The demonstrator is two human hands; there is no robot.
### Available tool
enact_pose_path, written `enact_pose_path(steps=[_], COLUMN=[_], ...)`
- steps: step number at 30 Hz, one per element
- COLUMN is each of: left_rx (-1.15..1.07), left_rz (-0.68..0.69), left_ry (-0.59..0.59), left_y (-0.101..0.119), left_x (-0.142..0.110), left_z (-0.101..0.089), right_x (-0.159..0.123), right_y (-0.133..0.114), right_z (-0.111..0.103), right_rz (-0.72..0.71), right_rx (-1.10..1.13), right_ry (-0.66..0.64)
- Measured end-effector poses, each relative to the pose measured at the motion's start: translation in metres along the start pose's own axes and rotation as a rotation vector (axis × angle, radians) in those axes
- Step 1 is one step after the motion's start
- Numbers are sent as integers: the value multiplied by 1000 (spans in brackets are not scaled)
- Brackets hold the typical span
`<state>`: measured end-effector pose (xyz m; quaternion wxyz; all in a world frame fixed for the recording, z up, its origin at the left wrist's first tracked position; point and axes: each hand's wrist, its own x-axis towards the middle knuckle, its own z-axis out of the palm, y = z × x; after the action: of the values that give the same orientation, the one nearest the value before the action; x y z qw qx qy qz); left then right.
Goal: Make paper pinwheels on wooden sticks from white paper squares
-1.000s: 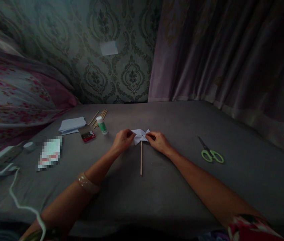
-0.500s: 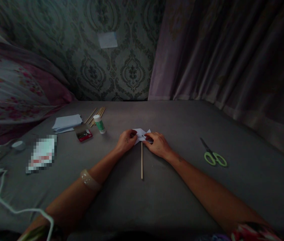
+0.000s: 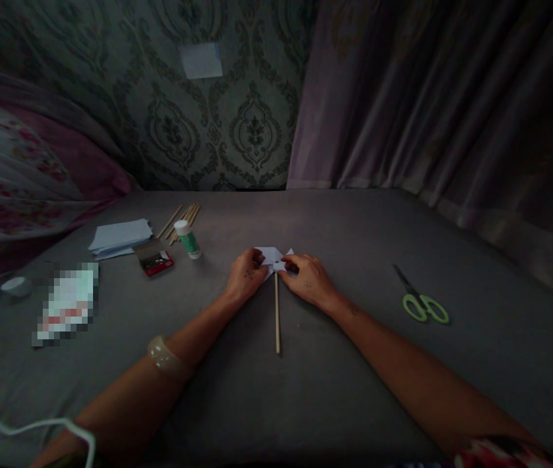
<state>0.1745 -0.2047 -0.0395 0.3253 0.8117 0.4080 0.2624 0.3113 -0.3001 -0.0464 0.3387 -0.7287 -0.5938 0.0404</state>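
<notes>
A small white folded paper pinwheel (image 3: 272,256) lies on the grey sheet at the top of a thin wooden stick (image 3: 277,320) that points back toward me. My left hand (image 3: 247,275) has its fingers closed on the paper's left side. My right hand (image 3: 307,279) pinches the paper's right side near its centre. Both hands rest on the sheet and cover much of the paper.
Green-handled scissors (image 3: 419,301) lie to the right. At the left are a green glue stick (image 3: 187,238), spare wooden sticks (image 3: 181,220), a stack of white paper (image 3: 120,235), a small red box (image 3: 156,260), a blurred packet (image 3: 66,303) and a white cable (image 3: 8,426). Curtain and wallpaper stand behind.
Both hands have drawn closer together over the centre of the paper. The view has shifted slightly, so things at the left sit further left.
</notes>
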Motion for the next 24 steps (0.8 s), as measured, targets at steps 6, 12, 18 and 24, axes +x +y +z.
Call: enact_pose_path(steps=[6,12,18,24], left_rx=[197,210,212,310], left_rz=[-27,21,69,136], left_ry=[21,34,29,-10], left_y=[8,4,9,10], left_x=[-8,-7,-9,-9], left_z=[-3,1,2,3], right_x=[-1,-1,-2,-2], right_y=[-2,-2,-2,-3], right_z=[-2,-2,-1,-1], right_rz=[-21,-25,-33,-40], right_rx=[-20,-26,-25,-44], right_ry=[3,1,19,15])
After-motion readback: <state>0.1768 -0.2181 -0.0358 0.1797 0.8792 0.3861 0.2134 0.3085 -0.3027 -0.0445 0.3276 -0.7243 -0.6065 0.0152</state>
